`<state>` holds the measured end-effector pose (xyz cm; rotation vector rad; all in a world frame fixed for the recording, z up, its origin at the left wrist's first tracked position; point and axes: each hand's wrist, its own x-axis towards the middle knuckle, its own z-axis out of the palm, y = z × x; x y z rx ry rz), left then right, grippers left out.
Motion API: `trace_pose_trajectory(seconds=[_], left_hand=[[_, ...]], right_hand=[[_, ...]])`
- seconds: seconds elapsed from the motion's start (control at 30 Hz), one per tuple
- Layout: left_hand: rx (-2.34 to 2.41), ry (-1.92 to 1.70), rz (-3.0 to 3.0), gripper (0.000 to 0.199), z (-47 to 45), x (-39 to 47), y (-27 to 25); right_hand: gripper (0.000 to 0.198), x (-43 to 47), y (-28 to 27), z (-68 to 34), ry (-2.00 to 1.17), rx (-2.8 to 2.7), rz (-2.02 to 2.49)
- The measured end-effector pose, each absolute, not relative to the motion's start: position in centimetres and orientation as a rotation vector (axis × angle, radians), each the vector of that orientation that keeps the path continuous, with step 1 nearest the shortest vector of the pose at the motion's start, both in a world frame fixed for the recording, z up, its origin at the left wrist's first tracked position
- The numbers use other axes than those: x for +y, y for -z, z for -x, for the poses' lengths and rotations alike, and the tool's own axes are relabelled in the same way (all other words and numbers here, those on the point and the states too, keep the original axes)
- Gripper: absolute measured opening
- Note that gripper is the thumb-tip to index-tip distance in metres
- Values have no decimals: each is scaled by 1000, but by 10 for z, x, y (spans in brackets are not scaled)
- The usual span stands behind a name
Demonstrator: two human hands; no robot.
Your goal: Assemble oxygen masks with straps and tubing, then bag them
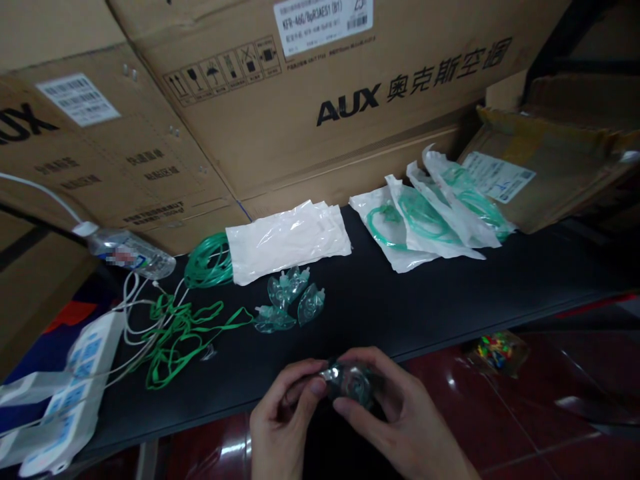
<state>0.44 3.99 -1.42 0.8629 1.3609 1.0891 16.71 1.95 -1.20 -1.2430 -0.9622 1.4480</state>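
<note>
Just off the front edge of the black table (pixel 380 300), a clear green-tinted oxygen mask (pixel 356 385) is between my two hands. My right hand (pixel 400 407) wraps its fingers and thumb around the mask body. Thumb and fingers of my left hand (pixel 287 407) pinch its left edge, where a shiny strip, perhaps the nose clip, shows. Beyond them lie several more small masks (pixel 311 304). Left of those is a tangle of green elastic straps (pixel 175 347), with coiled green tubing (pixel 207 261) behind. A stack of flat white pouches (pixel 287 245) lies beside the coil.
White-backed clear bags with green tubing (pixel 425 220) lie at the back right, near an open carton (pixel 550 153). Large AUX cartons (pixel 280 133) stand behind. A power strip (pixel 75 400), cables and a lying bottle (pixel 135 253) occupy the left. A bag of colourful pieces (pixel 496 352) sits below.
</note>
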Motion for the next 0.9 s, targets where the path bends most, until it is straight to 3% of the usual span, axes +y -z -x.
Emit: trace_pose_trajectory(seconds=[0.5,0.9], left_hand=[[1344,-1066,-560,44,-19,31,11],[1332,-1058,-465,41,-29,31,9]], right_hand=[[36,16,19,-157,-698,-1388,1355],[18,17,16,-163,-754,-1300,1440]])
